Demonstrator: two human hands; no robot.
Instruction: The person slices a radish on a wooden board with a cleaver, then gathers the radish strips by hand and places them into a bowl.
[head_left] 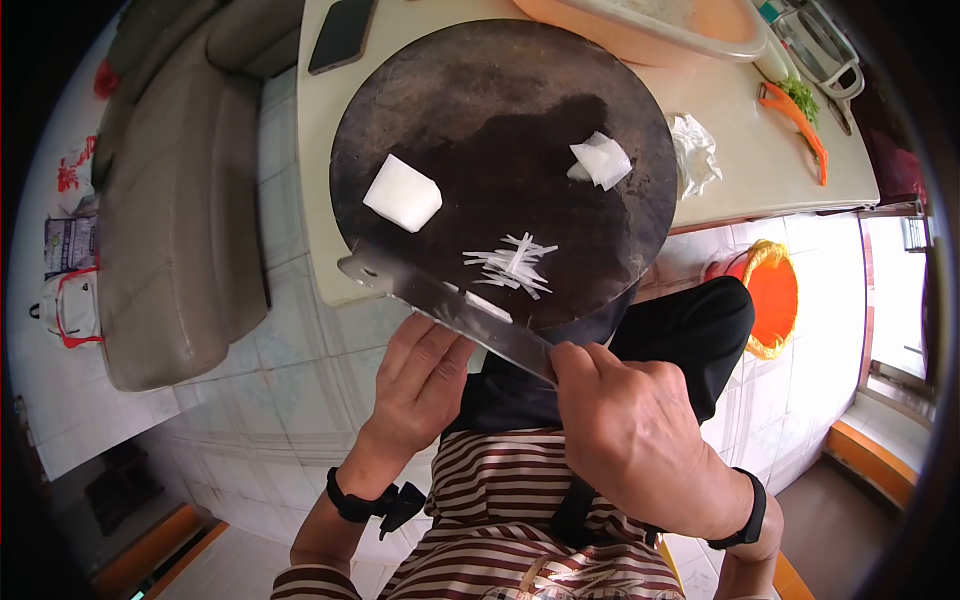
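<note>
My right hand (635, 425) is closed around the handle of a large knife (450, 312), whose blade slants up to the left over the near edge of a round dark board (500, 70). Close behind the blade is my left hand (425, 370), fingers together; the blade hides its fingertips and whatever they hold. A few white strips (487, 306) show just beyond the blade. Farther in lies a loose heap of thin white strips (512, 264). A white block (402, 193) rests at the board's left, and thin white slices (601, 160) are stacked at its right.
A phone (343, 35) lies on the table (325, 200) at the upper left. Beyond the board is a large basin (650, 30). Crumpled white wrap (694, 155) and an orange peeler (797, 125) lie to the right. An orange-lined bin (772, 298) stands on the floor.
</note>
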